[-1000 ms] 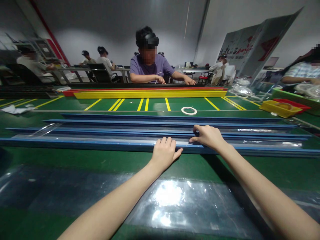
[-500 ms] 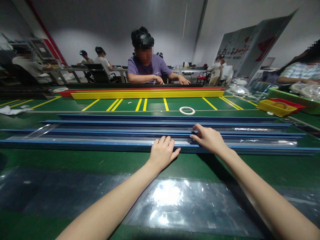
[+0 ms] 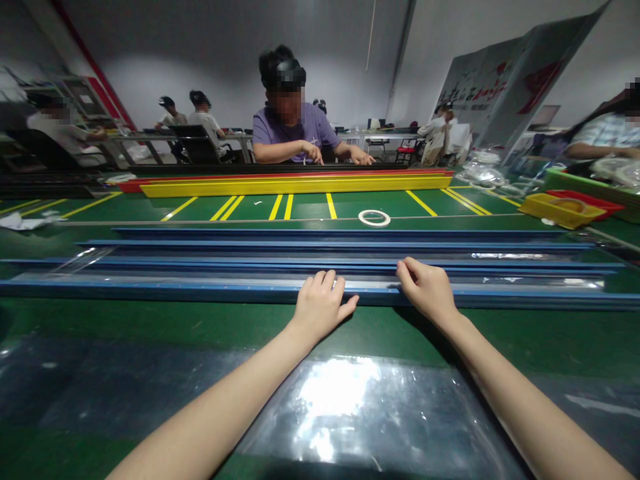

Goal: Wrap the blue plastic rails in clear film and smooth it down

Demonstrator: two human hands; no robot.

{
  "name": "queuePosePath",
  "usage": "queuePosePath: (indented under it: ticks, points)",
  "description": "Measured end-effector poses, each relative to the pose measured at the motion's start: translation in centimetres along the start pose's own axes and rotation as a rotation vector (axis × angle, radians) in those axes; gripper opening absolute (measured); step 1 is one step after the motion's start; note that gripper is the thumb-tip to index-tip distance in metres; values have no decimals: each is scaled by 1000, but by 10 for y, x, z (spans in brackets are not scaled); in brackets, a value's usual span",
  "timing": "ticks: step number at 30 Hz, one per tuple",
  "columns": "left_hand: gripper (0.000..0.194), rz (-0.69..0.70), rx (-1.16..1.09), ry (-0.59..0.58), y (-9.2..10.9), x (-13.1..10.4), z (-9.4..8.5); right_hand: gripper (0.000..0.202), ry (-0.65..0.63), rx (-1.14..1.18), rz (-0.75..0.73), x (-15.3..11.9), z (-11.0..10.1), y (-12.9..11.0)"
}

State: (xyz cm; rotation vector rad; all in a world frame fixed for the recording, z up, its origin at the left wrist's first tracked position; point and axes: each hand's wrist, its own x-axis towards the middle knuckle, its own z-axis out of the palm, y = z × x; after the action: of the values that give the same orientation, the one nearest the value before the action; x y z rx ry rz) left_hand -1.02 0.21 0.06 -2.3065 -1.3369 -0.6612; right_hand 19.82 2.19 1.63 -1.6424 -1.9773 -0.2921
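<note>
On the green table (image 3: 150,320), blue rails (image 3: 200,291).

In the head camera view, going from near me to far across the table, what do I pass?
Clear plastic sheet → left hand and right hand on the nearest blue strip → white tape ring → yellow bar → person in purple shirt.

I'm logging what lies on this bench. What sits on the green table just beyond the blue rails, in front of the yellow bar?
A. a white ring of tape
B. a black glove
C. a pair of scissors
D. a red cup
A: a white ring of tape lies flat on the green table, past the farthest of the blue rails and short of the yellow bar.
</note>
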Motion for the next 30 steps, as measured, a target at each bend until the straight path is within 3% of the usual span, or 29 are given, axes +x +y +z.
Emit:
queuePosePath:
  ticks: [7,18,21,26,30]
  points:
    - [32,-19,31,-11,1,0,0,35,-138,-77,-334,-8,-1,-4]
    - [32,-18,53,2,1,-1,-3,39,-153,-96,-405,-8,-2,-6]
    - [33,-10,56,3,1,-2,-3,36,-76,-121,-415,-8,-2,-6]
    - [33,-8,74,-9,0,-1,-4,31,188,-196,-438,-9,3,-11]
    - [32,0,84,-1,0,-1,-5,31,268,-201,-394,-8,8,-14]
